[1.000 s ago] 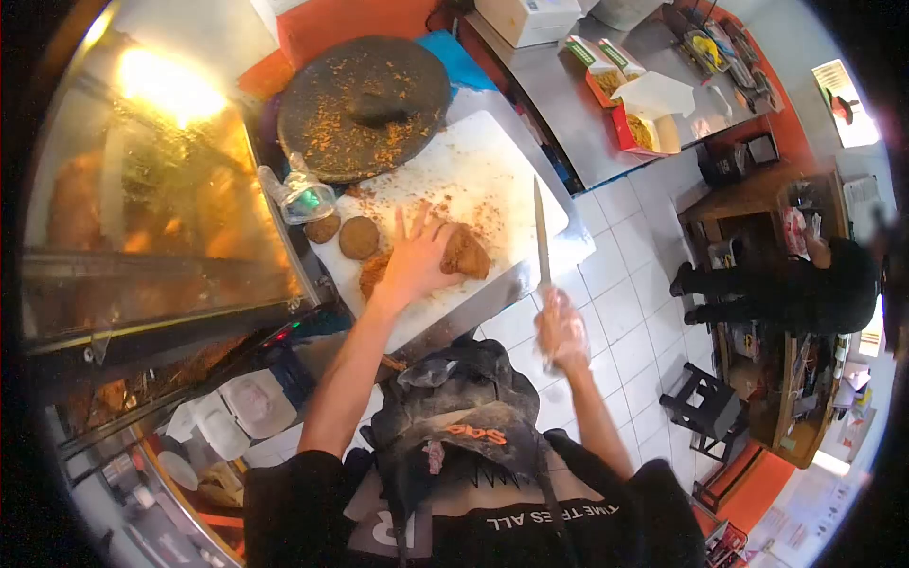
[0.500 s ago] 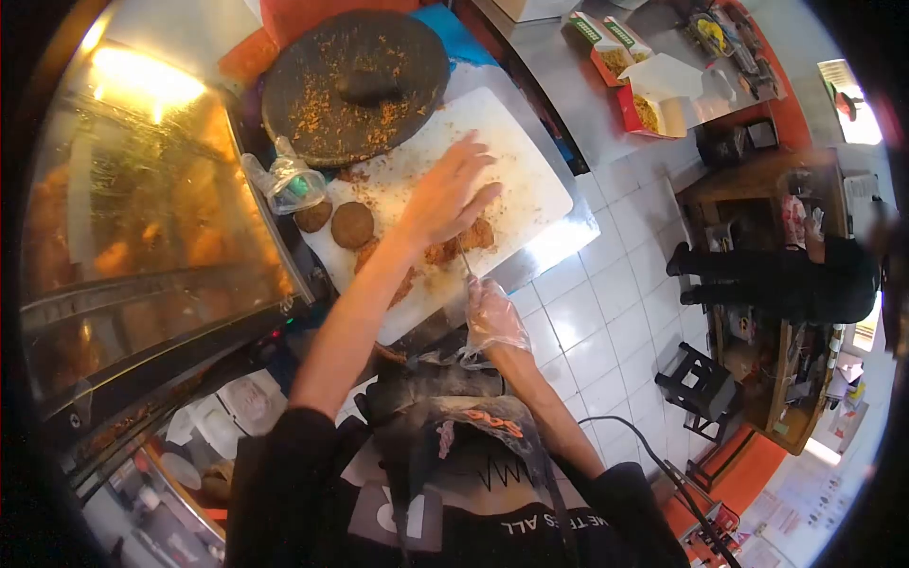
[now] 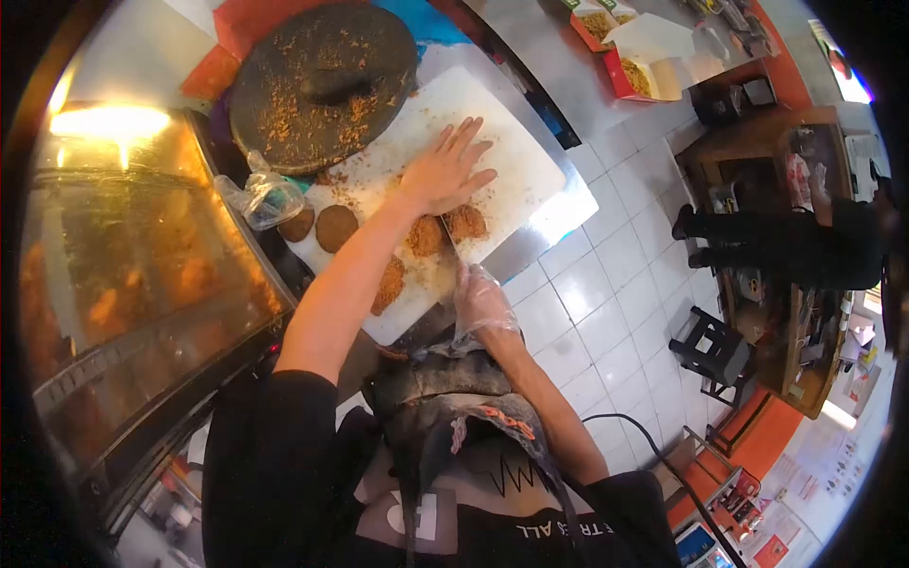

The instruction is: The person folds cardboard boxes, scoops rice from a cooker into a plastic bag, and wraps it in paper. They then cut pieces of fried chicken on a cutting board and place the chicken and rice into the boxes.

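Note:
My left hand [image 3: 443,173] is bare and lies flat, palm down with fingers spread, over the white cutting board [image 3: 516,175]. In my right hand [image 3: 483,301], which wears a clear plastic glove, is a knife [image 3: 449,239], its handle hidden by the fingers. The narrow blade stands between two crumbed fried pieces, one on the left [image 3: 423,238] and one on the right [image 3: 467,222], just below my left hand. Another crumbed piece [image 3: 388,287] shows beside my left forearm. Two dark round patties, one [image 3: 336,228] fully visible, sit at the board's left side.
A round stone mortar [image 3: 322,87] with orange crumbs stands behind the board, with a crumpled plastic glove [image 3: 268,201] near it. A lit glass food cabinet [image 3: 142,256] fills the left. Food boxes [image 3: 636,76] stand on the steel counter. Another person [image 3: 795,241] stands at the right.
My left hand has flattened, its fingers spreading wider. The blade now shows between the two crumbed pieces, which are more exposed. The whole view has shifted slightly.

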`<state>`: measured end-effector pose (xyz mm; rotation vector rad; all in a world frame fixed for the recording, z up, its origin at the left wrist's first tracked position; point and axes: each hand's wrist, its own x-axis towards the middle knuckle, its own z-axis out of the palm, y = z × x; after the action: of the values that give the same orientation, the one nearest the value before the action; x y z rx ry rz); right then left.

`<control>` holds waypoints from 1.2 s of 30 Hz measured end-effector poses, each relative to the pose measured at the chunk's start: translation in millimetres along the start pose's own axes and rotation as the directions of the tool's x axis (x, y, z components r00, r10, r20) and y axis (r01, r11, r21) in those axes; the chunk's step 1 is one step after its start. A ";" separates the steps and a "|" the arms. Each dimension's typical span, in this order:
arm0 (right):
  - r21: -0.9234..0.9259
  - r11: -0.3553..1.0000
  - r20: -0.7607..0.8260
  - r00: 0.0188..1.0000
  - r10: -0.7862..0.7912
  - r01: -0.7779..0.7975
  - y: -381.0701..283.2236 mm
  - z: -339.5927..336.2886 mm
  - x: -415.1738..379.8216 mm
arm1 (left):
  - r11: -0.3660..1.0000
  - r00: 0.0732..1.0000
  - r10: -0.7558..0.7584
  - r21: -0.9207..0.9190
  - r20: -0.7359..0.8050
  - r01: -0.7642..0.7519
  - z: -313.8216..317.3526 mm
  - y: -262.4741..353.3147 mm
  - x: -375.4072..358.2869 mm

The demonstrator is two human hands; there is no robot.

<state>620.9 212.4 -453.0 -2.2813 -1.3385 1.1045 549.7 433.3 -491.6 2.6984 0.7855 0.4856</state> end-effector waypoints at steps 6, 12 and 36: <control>0.189 0.982 0.109 0.994 0.010 -0.031 -13.9 -25.0 -20.1 | 0.853 0.924 -0.277 -0.509 -0.263 0.111 -65.1 12.1 1.1; 0.219 0.974 -0.031 0.998 -0.057 0.062 -28.5 -3.3 -48.2 | 0.893 0.888 -0.282 -0.437 -0.364 0.104 -79.6 11.2 -10.2; 0.032 0.986 0.092 0.983 0.157 -0.161 -10.9 5.6 -26.9 | 0.752 0.715 -0.658 -0.256 -0.236 0.608 -23.3 67.6 -115.8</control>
<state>602.4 195.0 -437.7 -2.3696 -1.1701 1.2863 479.7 318.0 -473.5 2.0213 1.6070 0.7608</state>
